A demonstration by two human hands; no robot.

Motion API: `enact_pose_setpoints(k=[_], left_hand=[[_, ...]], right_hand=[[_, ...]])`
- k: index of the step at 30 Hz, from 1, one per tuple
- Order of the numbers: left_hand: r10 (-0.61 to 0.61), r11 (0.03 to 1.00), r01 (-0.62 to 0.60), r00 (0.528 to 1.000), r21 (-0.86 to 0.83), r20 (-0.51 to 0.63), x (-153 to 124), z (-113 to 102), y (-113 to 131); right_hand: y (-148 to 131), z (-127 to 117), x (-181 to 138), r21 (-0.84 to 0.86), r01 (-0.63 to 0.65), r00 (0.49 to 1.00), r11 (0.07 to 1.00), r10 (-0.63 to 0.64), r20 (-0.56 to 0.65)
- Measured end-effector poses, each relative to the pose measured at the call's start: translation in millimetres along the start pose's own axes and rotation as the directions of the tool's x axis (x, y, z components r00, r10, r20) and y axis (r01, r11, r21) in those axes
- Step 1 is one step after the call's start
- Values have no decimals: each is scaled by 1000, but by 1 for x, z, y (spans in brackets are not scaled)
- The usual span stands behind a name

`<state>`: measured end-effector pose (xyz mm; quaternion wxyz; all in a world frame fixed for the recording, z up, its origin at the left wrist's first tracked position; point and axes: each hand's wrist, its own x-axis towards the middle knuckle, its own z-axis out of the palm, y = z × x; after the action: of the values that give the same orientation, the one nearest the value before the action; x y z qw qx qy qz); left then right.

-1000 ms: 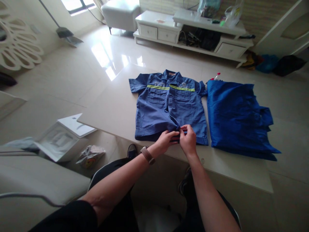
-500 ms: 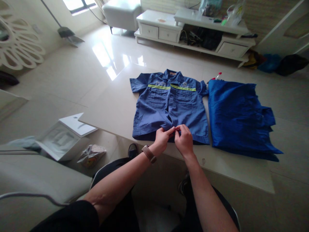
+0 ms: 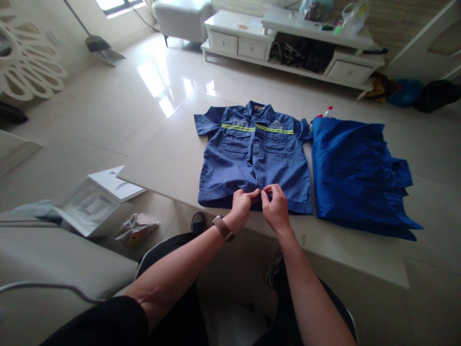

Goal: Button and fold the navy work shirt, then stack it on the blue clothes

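Observation:
A blue short-sleeved work shirt (image 3: pixel 252 158) with a yellow reflective stripe lies flat, front up, on the beige table (image 3: pixel 169 163). My left hand (image 3: pixel 242 203), with a watch on its wrist, and my right hand (image 3: pixel 275 205) meet at the shirt's bottom hem, at the front opening. Both hands are closed in a pinch on the hem fabric, fingertips almost touching. To the right of the shirt lies a brighter blue folded garment (image 3: pixel 355 173).
A small red and white object (image 3: pixel 326 112) sits at the far edge behind the folded garment. An open white box (image 3: pixel 95 202) and a crumpled bag (image 3: pixel 136 228) lie on the floor to the left. A white TV cabinet (image 3: pixel 288 43) stands at the back.
Both hands have shifted slightly left along the hem and stay pinched on it. The raised fold of fabric at the front opening lies flatter now.

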<state>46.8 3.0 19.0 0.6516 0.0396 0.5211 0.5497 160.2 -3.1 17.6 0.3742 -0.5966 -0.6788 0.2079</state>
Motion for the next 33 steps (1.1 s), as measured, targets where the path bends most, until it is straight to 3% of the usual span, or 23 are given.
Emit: enact_pose_setpoints(k=[4,11,19,27,33], left_hand=[[19,1000,-20,1000,20,18,2,-2,-1],[10,989,-39,980,144,197,1,-4,2],[78,965,-110,987,239,140,0,-4,2],[147,941,-207,963,267,227,4,-6,4],[25,986,-40,995,161,95,7,-3,2]], right_hand=[[0,1,0,40,-42,999,998,42,11],[8,4,1,99,-131,991,986,133,-16],[12,0,4,156,-157,988,975,156,18],[1,-10,5,109,-42,998,993,37,48],[-2,-11,3,10,10,998,1000,-10,67]])
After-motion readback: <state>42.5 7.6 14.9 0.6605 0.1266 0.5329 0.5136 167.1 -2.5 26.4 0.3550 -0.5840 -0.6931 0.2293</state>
